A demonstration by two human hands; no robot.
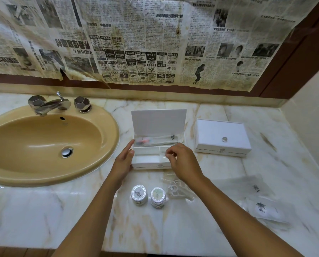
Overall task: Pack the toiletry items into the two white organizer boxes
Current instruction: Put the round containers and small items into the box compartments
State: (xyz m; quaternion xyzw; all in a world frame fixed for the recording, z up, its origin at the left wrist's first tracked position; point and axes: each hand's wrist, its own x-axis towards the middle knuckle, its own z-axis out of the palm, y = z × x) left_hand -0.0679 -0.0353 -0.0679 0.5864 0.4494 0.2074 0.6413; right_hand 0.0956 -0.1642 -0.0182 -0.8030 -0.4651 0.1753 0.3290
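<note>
Two foil-wrapped round stacks (148, 195) before open organizer box (151, 160), box steadied by straight-fingered left hand (124, 160), right hand (184, 162) pinched over its front compartment, contents indiscernible

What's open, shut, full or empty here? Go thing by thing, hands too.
Left box: lid up; packet in back slot, front-left slot empty.
Right box: lid shut.
Soap stacks: on counter, unpacked.
Packets: on counter, unpacked.
Left hand: fingers straight against left box's side.
Right hand: fingers curled over the box; grip contents unclear.
Sink: dry, drain plug shut.
</note>
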